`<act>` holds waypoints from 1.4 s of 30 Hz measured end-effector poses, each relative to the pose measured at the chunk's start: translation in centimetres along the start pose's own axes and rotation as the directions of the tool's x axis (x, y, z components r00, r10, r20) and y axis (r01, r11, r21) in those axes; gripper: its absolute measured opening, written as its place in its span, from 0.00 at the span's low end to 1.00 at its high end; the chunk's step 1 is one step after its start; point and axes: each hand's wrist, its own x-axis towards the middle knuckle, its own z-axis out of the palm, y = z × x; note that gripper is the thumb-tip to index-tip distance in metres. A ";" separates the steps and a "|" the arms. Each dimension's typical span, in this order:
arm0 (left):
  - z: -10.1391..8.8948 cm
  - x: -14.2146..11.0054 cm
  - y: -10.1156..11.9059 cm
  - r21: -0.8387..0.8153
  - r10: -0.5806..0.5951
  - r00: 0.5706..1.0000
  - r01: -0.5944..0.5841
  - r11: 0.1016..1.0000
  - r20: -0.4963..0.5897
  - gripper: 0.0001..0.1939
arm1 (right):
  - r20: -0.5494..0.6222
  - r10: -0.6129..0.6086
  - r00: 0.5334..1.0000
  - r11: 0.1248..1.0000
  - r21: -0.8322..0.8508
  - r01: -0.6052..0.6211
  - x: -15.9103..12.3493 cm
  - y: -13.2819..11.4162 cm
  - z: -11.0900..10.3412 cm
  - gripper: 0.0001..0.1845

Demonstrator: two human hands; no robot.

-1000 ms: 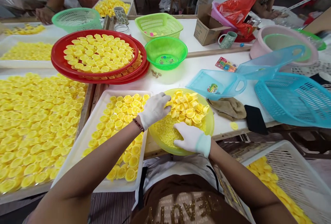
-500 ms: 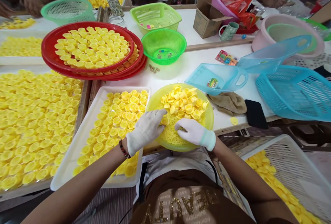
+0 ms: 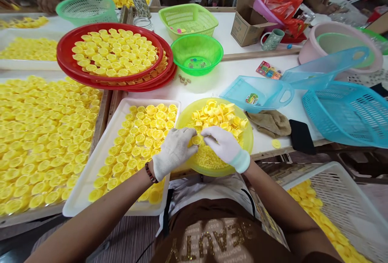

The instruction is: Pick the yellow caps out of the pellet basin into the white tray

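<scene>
In a white glove, my left hand (image 3: 176,149) pinches a small round yellow plastic cup (image 3: 197,139) over a yellow basin (image 3: 249,143). My right hand (image 3: 222,145), gloved too, has its fingertips closed right beside that cup; whether a bead is between them is hidden. Small yellow beads (image 3: 209,160) fill the near part of the basin. Behind them is a heap of loose yellow cups (image 3: 220,113). Left of the basin, a white tray (image 3: 87,188) holds rows of yellow cups (image 3: 140,139), standing face up.
Stacked red trays (image 3: 63,58) of cups stand behind, next to a green bowl (image 3: 197,50). At right are a blue scoop (image 3: 257,89), a brown cloth (image 3: 269,123), a black phone-like slab (image 3: 301,135) and a blue basket (image 3: 348,111). Co-workers' arms show at the far side.
My right hand has lifted from the beads up and left to the cup in my left hand. The whole view has shifted slightly.
</scene>
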 end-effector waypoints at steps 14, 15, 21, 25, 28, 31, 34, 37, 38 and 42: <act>0.1 -0.4 1.7 -0.193 0.056 0.997 -0.045 0.980 0.054 0.10 | 0.011 0.007 1.000 1.000 0.030 -0.007 -1.9 -1.3 -1.1 0.10; 0.1 -0.4 1.7 -0.209 0.052 0.997 -0.038 0.977 0.060 0.10 | 0.014 -0.013 1.000 1.000 0.024 0.012 -1.7 -1.5 -1.1 0.11; -0.1 -0.5 1.6 -0.335 0.063 0.997 -0.044 0.941 0.044 0.12 | -0.052 0.054 0.997 0.997 0.066 -0.051 -2.4 -1.5 -2.3 0.12; -0.4 -0.8 1.6 -0.371 0.051 0.998 -0.038 0.928 0.024 0.13 | -0.068 0.122 0.990 0.990 0.078 -0.117 -3.0 -1.2 -2.8 0.10; -1.3 -1.1 1.0 -0.359 0.050 0.998 -0.059 0.931 -0.034 0.12 | -0.062 0.079 0.995 0.997 -0.001 -0.079 -3.4 -0.7 -2.3 0.10; -2.9 -1.5 -1.6 -0.262 -0.047 0.986 0.004 0.965 -0.158 0.12 | -0.026 0.027 0.999 0.994 -0.102 -0.030 -4.2 0.1 -1.7 0.11; -4.7 -1.9 -6.2 -0.108 -0.199 0.938 0.175 0.979 -0.283 0.12 | 0.008 0.029 1.000 0.988 -0.150 -0.027 -5.3 1.0 -1.3 0.11; -5.1 -1.9 -11.4 -0.015 -0.315 0.903 0.325 0.946 -0.294 0.12 | 0.024 0.025 0.999 0.986 -0.165 -0.021 -5.8 1.4 -1.0 0.10; -4.8 -1.7 -12.9 -0.002 -0.345 0.900 0.358 0.934 -0.265 0.11 | 0.030 0.022 0.999 0.985 -0.170 -0.016 -5.9 1.5 -0.9 0.10; -2.1 -0.3 -16.6 -0.089 -0.450 0.885 0.442 0.893 -0.116 0.09 | 0.040 0.014 0.999 0.980 -0.197 -0.006 -5.7 1.4 -0.5 0.10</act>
